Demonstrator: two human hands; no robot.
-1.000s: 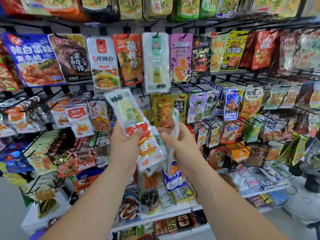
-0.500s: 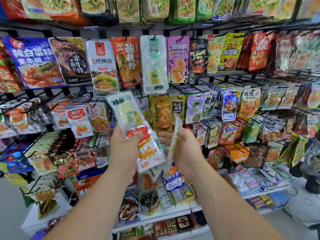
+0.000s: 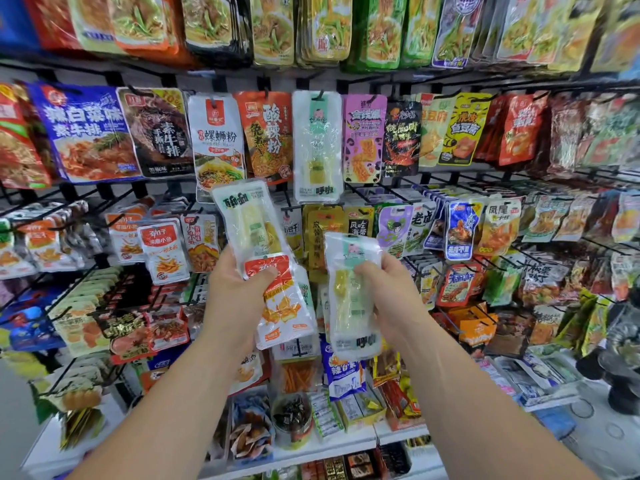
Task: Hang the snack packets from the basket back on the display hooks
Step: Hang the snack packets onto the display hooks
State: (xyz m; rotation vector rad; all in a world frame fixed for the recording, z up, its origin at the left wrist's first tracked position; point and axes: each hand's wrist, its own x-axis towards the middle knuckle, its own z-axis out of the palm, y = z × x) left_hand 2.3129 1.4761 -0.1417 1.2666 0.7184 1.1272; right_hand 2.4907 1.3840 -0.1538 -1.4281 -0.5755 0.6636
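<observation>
My left hand [image 3: 239,289] grips a small stack of snack packets: a clear one with a yellow-green stick [image 3: 247,220] on top and a white and red-orange one [image 3: 285,306] below it. My right hand [image 3: 384,289] holds a single clear packet with a mint label [image 3: 351,296], face toward me, in front of the rack. A matching clear mint-label packet [image 3: 317,147] hangs on a hook in the upper row, straight above my hands. No basket is in view.
The black wire rack [image 3: 381,188] carries rows of hanging snack packets on hooks, filling the whole view. A white bottom shelf [image 3: 346,441] holds boxes and a tub of snacks. A dark object [image 3: 623,358] stands at the right edge.
My right hand has pulled the mint-label packet away from the left hand's stack and turned it from edge-on to facing me. The view has shifted closer to the rack.
</observation>
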